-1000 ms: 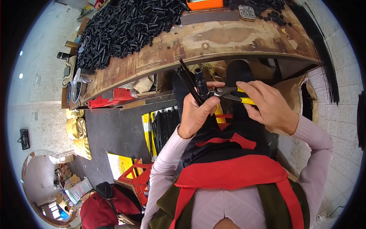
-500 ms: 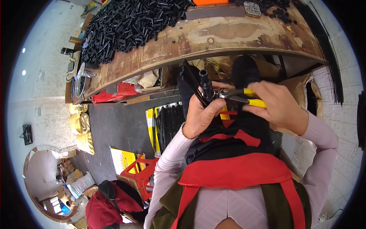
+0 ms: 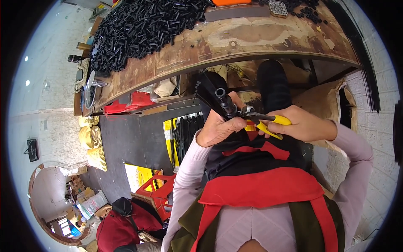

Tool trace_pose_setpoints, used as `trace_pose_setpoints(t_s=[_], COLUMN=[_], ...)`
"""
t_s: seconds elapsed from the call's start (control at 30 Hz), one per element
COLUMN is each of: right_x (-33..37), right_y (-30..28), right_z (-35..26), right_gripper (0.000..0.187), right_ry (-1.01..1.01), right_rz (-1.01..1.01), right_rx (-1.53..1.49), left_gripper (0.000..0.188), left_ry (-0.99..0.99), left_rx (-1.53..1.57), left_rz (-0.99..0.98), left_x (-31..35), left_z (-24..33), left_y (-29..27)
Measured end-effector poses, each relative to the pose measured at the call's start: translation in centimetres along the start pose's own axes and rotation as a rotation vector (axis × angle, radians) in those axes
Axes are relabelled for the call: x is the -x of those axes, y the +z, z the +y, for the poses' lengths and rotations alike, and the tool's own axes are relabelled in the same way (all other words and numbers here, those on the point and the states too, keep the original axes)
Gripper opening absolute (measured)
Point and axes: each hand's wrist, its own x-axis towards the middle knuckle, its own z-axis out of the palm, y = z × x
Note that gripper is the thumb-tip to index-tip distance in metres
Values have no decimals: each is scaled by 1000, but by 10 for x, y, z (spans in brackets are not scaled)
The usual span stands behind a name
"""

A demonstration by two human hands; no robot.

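Observation:
My left hand (image 3: 219,129) is closed round a folded black umbrella frame (image 3: 223,102), its thick hollow tube end pointing up toward me. Thin dark ribs (image 3: 204,90) lie bunched beside that tube and slant off to the upper left. In my right hand (image 3: 303,125) is a pair of pliers (image 3: 268,129) with yellow handles, which stand apart. Their metal jaws reach the frame just beside my left thumb; what lies between them is too small to make out. Both hands are above my lap.
A worn wooden workbench (image 3: 252,38) spans the far side, heaped at left with short black tubes (image 3: 147,31). Dark rods (image 3: 187,136) lie on a yellow sheet on the floor. A red stool (image 3: 157,187), a red bag (image 3: 119,231) and a brown sack (image 3: 323,101) stand around me.
The pliers have turned, so their handles now slant down to the right. My right hand has come lower with them, and the frame's tube has shifted slightly left and down.

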Motion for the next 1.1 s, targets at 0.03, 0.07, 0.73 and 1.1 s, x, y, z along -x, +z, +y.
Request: trace_pose_setpoints(t_s=[0.03,0.07,0.73,1.1], right_x=[0,0,-9,-29], right_y=[-7,-13,-19,-6], right_z=[-8,-14,-36,1], right_gripper=[32,34,31,27], right_ry=[89,178,404,236], right_rz=[-87,-171,-345,-275], right_rx=[29,57,-132,-204], left_gripper=[47,48,54,55], left_ry=[0,-3,3,-65], left_rx=[3,-33,54,104], left_rz=[2,-1,-66,-90], left_x=[0,-1,2,-4], left_z=[0,2,-2,3], left_y=[0,2,-10,-21])
